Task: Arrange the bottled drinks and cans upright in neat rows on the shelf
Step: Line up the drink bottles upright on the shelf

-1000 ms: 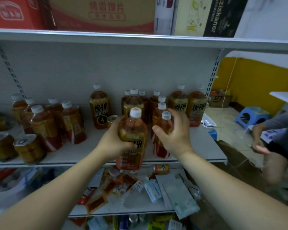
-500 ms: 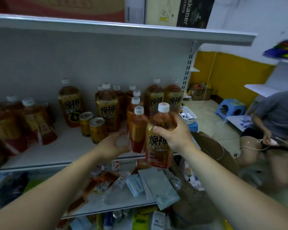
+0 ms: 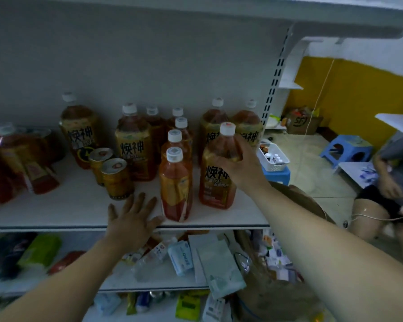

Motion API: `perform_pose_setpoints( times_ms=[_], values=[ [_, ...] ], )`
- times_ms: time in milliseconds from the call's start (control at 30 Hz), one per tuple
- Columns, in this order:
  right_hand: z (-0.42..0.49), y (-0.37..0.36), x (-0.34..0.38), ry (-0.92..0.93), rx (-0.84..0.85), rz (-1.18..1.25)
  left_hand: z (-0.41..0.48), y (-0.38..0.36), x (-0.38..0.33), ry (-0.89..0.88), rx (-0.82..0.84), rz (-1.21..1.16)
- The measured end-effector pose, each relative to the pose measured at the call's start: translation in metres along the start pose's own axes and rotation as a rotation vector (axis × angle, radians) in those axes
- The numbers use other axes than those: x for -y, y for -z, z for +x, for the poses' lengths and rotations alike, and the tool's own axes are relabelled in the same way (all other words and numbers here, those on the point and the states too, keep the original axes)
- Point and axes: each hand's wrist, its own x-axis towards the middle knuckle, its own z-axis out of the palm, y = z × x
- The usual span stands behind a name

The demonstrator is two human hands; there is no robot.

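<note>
My right hand (image 3: 239, 167) grips the shoulder of a large brown drink bottle (image 3: 215, 184) that stands upright near the front right of the white shelf (image 3: 68, 210). My left hand (image 3: 132, 219) rests flat, fingers spread, on the shelf's front edge beside a slimmer orange bottle (image 3: 176, 182). Behind that one, more slim bottles (image 3: 178, 138) stand in a line. Large bottles (image 3: 134, 145) stand further back, and two gold cans (image 3: 115, 177) stand upright left of centre. At the far left, several red-labelled bottles (image 3: 21, 163) crowd together.
A lower shelf (image 3: 163, 280) holds loose packets and a fallen clear bottle. A brown bag (image 3: 296, 196) sits to the right of the shelf. Beyond are a white basket (image 3: 273, 158), blue stools (image 3: 346, 151) and a seated person (image 3: 391, 182).
My right hand has carried the large bottle rightward and set it down on the shelf. My left hand has let go and dropped flat onto the shelf edge.
</note>
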Motion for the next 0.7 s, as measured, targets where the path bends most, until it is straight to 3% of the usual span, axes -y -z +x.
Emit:
perform_pose_setpoints(
  times_ms=[233,400,700],
  values=[
    [0.036,0.012,-0.013,0.076,0.100,-0.390,0.004,-0.005,0.001,0.019,-0.007,0.044],
    [0.048,0.020,-0.024,0.132,0.209,-0.463,0.005,-0.005,-0.001,0.029,0.011,0.030],
    [0.060,0.005,-0.028,0.174,0.084,-0.460,0.004,0.014,0.002,0.005,0.139,-0.103]
  ],
)
